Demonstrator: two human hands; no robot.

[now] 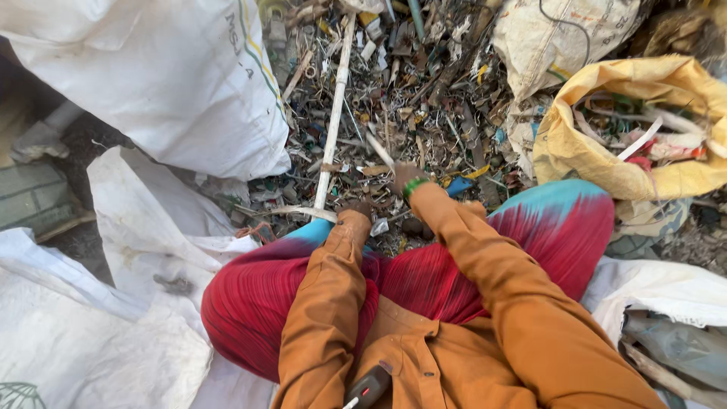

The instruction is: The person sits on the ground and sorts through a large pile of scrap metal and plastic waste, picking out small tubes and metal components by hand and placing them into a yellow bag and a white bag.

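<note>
I sit before a heap of mixed scrap, with orange sleeves and a red and teal pleated skirt over my knees. My right hand, in a dark glove with a green cuff, reaches into the heap and is closed on a short pale stick that points up and left. My left hand, also in a dark glove, rests on the scrap beside the near end of a long white pipe. A curved white strip ends at this hand; its fingers are hidden.
A large white sack fills the upper left. An open yellow sack with sorted pieces stands at right, and a beige sack behind it. White sheeting lies at left. A small dark device hangs at my chest.
</note>
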